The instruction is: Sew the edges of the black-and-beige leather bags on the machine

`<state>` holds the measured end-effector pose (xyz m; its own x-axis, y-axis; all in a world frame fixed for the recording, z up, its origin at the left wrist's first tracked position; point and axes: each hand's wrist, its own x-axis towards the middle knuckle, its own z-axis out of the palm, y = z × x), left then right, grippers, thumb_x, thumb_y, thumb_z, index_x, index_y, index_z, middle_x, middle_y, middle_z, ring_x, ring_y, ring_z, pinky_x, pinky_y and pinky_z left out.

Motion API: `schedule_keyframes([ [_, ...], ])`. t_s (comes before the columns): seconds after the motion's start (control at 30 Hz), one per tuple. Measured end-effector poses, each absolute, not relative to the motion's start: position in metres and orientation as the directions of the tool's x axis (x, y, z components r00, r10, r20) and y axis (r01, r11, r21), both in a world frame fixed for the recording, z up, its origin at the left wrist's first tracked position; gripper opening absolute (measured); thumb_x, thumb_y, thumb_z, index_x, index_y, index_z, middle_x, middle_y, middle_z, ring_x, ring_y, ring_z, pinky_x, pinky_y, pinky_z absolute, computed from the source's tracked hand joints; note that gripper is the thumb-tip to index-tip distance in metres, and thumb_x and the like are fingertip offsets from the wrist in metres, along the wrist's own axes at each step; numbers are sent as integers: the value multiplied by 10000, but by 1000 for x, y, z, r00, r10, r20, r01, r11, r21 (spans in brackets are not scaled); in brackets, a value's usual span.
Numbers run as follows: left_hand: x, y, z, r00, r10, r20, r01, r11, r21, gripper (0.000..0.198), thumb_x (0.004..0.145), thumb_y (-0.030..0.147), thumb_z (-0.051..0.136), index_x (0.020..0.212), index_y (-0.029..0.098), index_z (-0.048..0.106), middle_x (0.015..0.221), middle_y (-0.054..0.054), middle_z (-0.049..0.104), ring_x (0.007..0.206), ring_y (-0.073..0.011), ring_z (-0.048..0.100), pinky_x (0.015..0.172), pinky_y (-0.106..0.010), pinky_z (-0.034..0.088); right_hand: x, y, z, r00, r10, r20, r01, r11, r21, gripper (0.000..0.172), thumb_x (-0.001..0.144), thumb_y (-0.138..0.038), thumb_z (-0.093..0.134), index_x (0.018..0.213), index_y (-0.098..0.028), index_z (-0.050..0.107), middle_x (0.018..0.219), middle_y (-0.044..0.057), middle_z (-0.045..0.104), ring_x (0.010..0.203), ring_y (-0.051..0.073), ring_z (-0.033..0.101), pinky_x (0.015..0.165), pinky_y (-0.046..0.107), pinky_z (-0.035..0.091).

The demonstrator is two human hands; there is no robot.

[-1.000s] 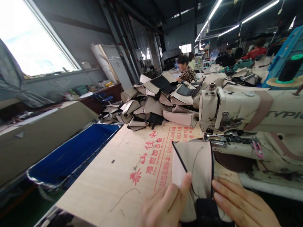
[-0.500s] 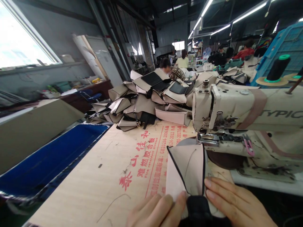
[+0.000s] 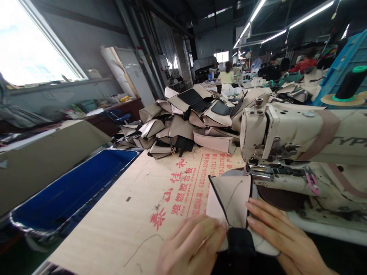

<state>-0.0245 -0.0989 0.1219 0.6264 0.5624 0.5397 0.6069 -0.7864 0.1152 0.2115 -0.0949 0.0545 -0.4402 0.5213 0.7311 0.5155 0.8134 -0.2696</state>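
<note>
A half-made beige handbag (image 3: 233, 198) with black edge piping and a black strap tab (image 3: 240, 240) lies at the table's front edge, its far end by the sewing machine's needle area. My left hand (image 3: 192, 244) is closed, pinching the bag's left panel between thumb and fingers. On the opposite side my right hand (image 3: 281, 233) grips the bag, its fingers stretched along the right piped edge and its thumb hidden. A loose dark thread curls on the bag's beige face. The sewing machine (image 3: 289, 133) stands right of the bag; pink-handled snips (image 3: 312, 181) rest on its arm.
Similar beige and black bags (image 3: 183, 118) are heaped at the back of the plywood table (image 3: 114, 225). A blue-lined bin (image 3: 74, 187) stands left. A black thread cone (image 3: 350, 84) sits behind the machine. A person (image 3: 226, 76) is in the background.
The view has shifted, so the scene sits further right. My right hand has slid up the bag's edge a little. The background person in a patterned top is now mostly hidden behind the heap.
</note>
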Motion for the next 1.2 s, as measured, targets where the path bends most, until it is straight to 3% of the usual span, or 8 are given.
schedule_keyframes([
  [0.1,-27,-87,130,763,524,379,554,-832,36,360,823,110,441,1170,177,509,1138,-50,597,1110,-158,501,958,-315,430,215,-94,51,-450,542,709,521,805,-284,403,863,-128,337,1245,-185,452,1251,65,477,1185,203,399,938,324,423],
  [0.2,-26,-76,138,856,477,199,481,-876,29,424,852,142,419,1267,230,414,1219,-25,547,1173,-152,446,1011,-359,364,218,-91,48,-469,580,666,539,785,-305,387,858,-153,369,1235,-180,455,1253,61,475,1194,213,389,947,348,415],
  [0.53,-14,-38,61,666,717,204,562,-663,496,333,875,180,394,1190,217,498,1157,-36,579,1092,-144,513,937,-303,433,197,-57,2,-182,911,370,482,411,-774,244,898,-294,406,1018,-226,608,1031,10,626,1004,165,564,897,297,458],
  [0.7,3,-10,33,625,775,91,548,-519,656,297,903,247,335,1092,217,562,1033,-17,623,970,-139,562,881,-281,431,203,-35,-24,-146,973,182,396,226,-890,321,895,-392,390,1082,-223,589,1029,28,628,951,182,586,843,309,478],
  [0.83,15,9,37,545,837,47,585,-420,694,345,911,304,288,930,175,606,839,-15,637,787,-137,575,739,-243,434,213,-20,-14,-199,960,195,377,259,-889,318,865,-400,457,1106,-226,569,1072,31,590,1033,176,527,907,311,418],
  [0.93,19,19,35,513,858,27,589,-375,716,346,898,338,307,814,163,593,704,10,584,669,-115,526,612,-209,392,213,-11,-7,-199,953,227,361,287,-887,253,868,-370,462,1001,-215,610,959,19,585,939,151,541,859,267,409],
  [1.07,21,30,24,460,888,17,511,-280,813,192,868,334,386,942,186,485,535,81,416,496,-69,380,486,-174,287,207,-2,-14,-121,976,183,338,214,-916,326,873,-400,427,746,-166,615,763,7,575,754,148,539,724,245,411],
  [1.2,17,41,12,489,870,-56,413,-174,894,207,854,348,417,999,201,401,492,109,326,438,-59,291,433,-164,207,201,2,-27,-95,995,28,158,43,-987,381,841,-465,451,685,-147,590,674,-2,554,729,168,524,690,254,408],
])
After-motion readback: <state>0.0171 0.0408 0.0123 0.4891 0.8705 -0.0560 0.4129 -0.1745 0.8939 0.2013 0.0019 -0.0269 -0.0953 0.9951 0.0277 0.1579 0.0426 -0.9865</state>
